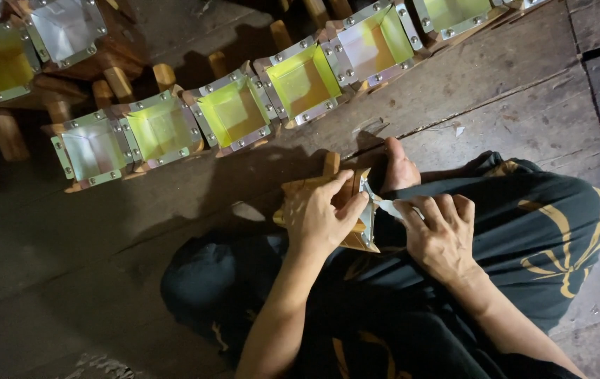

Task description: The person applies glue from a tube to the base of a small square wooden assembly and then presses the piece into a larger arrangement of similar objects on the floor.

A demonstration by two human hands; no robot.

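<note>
Two hands work at centre frame. Left hand is closed around a wooden mould; right hand pinches its metal liner. Step in hand, apparently: seating the liner. Next move likely requires steady grip. Finished moulds line the upper frame.

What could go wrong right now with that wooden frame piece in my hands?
Two risks, as I judge it. The left hand grips the wooden frame piece while the right hand pinches a thin metal strip at its edge; a slip might nick the fingertips. The bare foot rests right behind the piece, so anything sliding off may hit it.
</note>
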